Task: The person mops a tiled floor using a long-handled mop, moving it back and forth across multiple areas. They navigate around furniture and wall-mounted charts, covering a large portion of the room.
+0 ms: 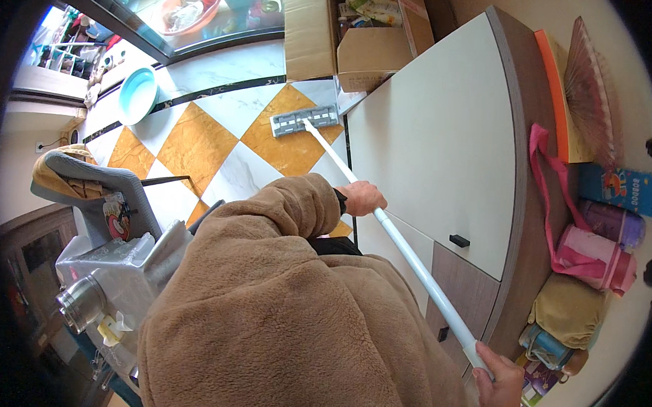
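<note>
A flat mop has a long white pole (419,264) that runs from lower right up to its grey rectangular head (304,121). The head lies on the tiled floor (197,148), beside the base of the white cabinet. My left hand (365,198) is closed around the upper-middle part of the pole, with a dark band at its wrist. Down at the lower right, my right hand (501,388) grips the pole near its end. A brown fleecy sleeve (286,205) covers my left arm, and the same fleece fills the lower middle of the view.
The white cabinet (438,136) stands close along the right, with bags and a pink bottle (586,255) on top. An open cardboard box (373,49) sits beyond the mop head. A light-blue basin (138,96), grey chair (116,187) and steel flask (81,303) are at left.
</note>
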The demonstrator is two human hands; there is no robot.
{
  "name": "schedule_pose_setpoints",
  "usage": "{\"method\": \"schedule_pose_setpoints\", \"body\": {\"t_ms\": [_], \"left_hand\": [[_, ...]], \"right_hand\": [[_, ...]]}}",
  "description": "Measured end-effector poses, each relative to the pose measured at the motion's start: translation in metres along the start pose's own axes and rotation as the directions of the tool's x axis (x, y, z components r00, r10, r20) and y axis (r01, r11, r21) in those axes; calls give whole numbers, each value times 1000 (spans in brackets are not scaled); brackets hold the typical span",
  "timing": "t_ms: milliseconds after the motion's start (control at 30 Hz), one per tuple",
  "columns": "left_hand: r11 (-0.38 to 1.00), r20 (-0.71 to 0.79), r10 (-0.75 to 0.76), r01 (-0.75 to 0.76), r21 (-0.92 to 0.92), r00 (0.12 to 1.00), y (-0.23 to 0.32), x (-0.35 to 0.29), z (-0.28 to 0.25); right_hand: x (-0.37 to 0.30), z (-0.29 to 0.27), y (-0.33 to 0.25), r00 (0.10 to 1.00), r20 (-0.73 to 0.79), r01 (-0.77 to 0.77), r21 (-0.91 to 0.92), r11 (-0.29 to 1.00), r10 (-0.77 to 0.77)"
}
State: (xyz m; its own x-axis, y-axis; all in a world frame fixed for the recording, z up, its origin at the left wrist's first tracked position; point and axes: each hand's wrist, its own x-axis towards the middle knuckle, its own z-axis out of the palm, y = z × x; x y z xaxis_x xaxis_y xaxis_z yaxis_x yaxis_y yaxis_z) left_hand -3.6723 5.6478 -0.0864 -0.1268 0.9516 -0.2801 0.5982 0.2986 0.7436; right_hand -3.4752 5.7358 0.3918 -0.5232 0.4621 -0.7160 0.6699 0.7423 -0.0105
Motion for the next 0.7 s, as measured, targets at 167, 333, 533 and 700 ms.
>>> {"method": "schedule_pose_setpoints", "body": {"t_ms": [167,333,533,700], "left_hand": [[1000,-23,25,-25,-3,999,-4,1,-3],[1000,-195,3,-3,3,981,-30,4,-19],[996,-423,-90,70,-62,902,-86,7,-59],[981,-663,-188,101,-167,724,-138,-4,-92]], "right_hand": [[1,-2,-7,993,-50,111,14,994,-110],[20,-17,-32,972,-80,213,-104,972,-222],[55,-45,-97,929,-97,321,-274,907,-358],[90,-46,-161,824,-183,386,-511,768,-537]]}}
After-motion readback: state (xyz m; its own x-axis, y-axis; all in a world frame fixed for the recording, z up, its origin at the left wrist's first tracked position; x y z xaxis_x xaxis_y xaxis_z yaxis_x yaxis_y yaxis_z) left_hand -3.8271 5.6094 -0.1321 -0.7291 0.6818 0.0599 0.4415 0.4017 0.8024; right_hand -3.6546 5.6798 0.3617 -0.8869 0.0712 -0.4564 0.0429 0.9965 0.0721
